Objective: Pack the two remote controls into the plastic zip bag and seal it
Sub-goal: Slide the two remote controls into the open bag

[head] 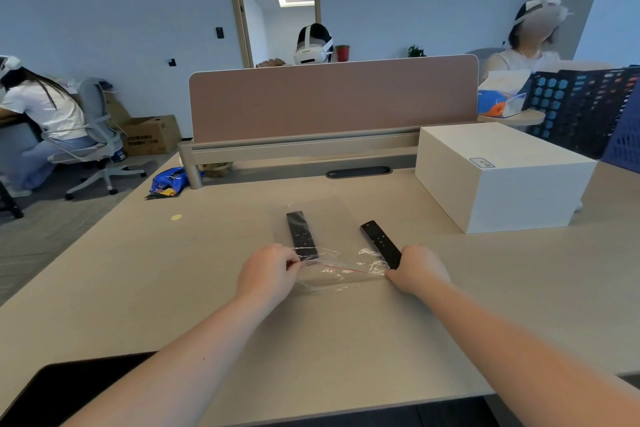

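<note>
Head view: I judge the packing barely begun, or perhaps partly done; I cannot tell whether either remote lies inside the film or merely on it. My left hand (268, 272) pinches the near left corner of the clear plastic zip bag with the red seal line (341, 269), which lies flat on the beige desk (173, 270). The left flat black rectangular remote control (301, 234) rests over the bag's left part. The right slim black remote control (381, 244) sits at its right edge. My right hand (417, 270) pinches the near right corner. Sealing remains.
</note>
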Demonstrator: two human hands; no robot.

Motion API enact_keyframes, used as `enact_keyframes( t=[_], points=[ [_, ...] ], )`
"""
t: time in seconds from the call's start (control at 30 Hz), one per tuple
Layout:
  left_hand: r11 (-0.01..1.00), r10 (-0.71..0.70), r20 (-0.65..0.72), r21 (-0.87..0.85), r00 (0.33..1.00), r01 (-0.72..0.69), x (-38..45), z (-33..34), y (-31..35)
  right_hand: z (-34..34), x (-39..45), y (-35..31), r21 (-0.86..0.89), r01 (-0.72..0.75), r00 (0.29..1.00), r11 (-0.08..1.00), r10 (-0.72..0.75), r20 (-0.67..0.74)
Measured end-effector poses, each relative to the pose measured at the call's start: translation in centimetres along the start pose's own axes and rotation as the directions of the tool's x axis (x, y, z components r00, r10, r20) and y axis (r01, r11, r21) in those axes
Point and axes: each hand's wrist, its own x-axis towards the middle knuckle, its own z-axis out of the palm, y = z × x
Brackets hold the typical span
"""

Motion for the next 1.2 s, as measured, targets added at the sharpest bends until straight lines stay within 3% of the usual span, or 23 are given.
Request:
enact_keyframes(
  t=[0.13,0.27,0.37,0.47,0.6,0.83,0.97,1.2],
  points=[
    [0.999,-0.035,0.011,0.027,0.999,0.035,0.1,0.2,-0.2,-0.7,0.2,0.5,-0.024,0.025,0.999,0.999,-0.023,0.047],
    [0.997,-0.058,-0.001,0.059,0.998,0.057,0.2,-0.1,-0.3,-1.2,-0.1,1.2,-0.018,-0.008,1.0,1.0,0.008,-0.001],
    [0.997,-0.056,-0.002,0.059,0.998,0.056,0.1,-0.4,-0.2,-1.4,-0.3,1.7,0.202,-0.088,0.993,0.975,0.102,-0.06],
    [0.997,-0.063,0.014,0.052,0.998,0.062,0.2,-0.5,0.2,-2.2,-0.9,1.3,0.419,-0.059,0.985,0.906,0.122,-0.125],
    [0.995,-0.097,0.041,0.034,0.994,0.096,0.4,-0.5,0.9,-3.6,-2.7,-0.6,0.529,0.099,0.976,0.843,0.021,-0.216],
    [0.988,-0.146,0.011,0.042,0.989,0.146,0.6,-0.7,2.1,-6.2,-7.6,-2.6,0.621,0.236,0.972,0.748,-0.179,-0.154],
    [0.98,-0.2,0.033,0.017,0.979,0.2,1.0,-1.1,2.3,-6.4,-9.7,-1.2,0.568,0.254,0.964,0.783,-0.253,-0.082],
    [0.982,-0.189,0.016,-0.023,0.982,0.189,1.0,-1.4,2.6,-4.4,-10.2,0.1,0.324,0.257,0.966,0.91,-0.248,-0.071]
  ],
)
